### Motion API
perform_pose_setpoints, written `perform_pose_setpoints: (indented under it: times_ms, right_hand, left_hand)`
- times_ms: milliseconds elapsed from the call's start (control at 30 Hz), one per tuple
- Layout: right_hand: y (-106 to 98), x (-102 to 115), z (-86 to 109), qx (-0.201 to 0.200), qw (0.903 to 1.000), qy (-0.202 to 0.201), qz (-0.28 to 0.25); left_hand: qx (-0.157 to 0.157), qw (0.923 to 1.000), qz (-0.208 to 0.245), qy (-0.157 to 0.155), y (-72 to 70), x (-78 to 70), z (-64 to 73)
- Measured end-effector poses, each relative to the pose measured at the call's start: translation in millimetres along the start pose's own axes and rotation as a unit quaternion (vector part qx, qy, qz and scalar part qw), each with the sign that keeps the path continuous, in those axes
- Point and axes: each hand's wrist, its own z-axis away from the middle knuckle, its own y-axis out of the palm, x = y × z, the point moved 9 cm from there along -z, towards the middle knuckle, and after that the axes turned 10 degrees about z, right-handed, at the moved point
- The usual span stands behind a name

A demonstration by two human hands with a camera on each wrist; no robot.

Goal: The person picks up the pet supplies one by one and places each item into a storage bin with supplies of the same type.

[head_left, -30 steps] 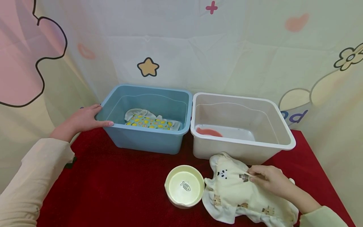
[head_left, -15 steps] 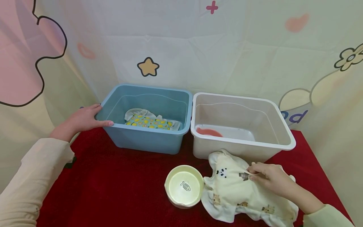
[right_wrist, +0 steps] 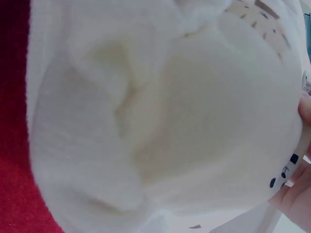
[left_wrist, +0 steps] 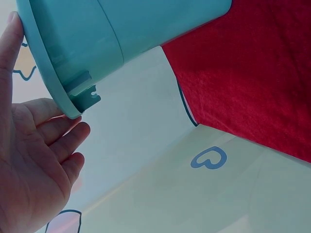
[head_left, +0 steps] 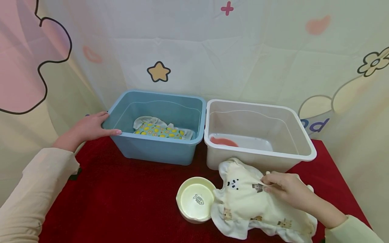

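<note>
My left hand [head_left: 91, 126] holds the near-left corner of the blue plastic bin [head_left: 158, 152], thumb along the front rim and fingers at the side; in the left wrist view, fingertips [left_wrist: 70, 141] show below the rim. My right hand [head_left: 293, 190] pinches the fabric of a cream ruffled cushion [head_left: 246, 206] printed with small animals. The cushion lies in front of the white bin [head_left: 243, 157], its ruffle overlapping the right edge of a pale yellow bowl [head_left: 194, 202] with a fishbone print. In the right wrist view the cushion [right_wrist: 204, 126] fills most of the picture.
Inside the blue bin lies a lemon-print cloth item with a white ruffle [head_left: 159, 131]. A coral-coloured object [head_left: 224, 141] sits in the white bin, partly hidden by its front wall. Both bins stand side by side on a red cloth [head_left: 121, 195], before a printed curtain [head_left: 194, 50].
My right hand has shifted the cushion slightly left and toward the white bin, so its ruffle now covers the bowl's right edge. My left hand and the bins have stayed put.
</note>
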Motion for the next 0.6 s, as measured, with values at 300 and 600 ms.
perform_pose_setpoints:
  times_ms: [300, 600]
  right_hand:
    - [-3, 8, -6.7, 0.01, 0.9999, -0.007, 0.01]
    - [-10, 18, -13.2, 0.004, 0.9996, -0.029, -0.001]
  left_hand:
    - [-0.002, 1.0, 0.004, -0.003, -0.2, -1.6, 1.4]
    - [-0.01, 0.9999, 0.005, 0.003, -0.9, 0.3, -0.3]
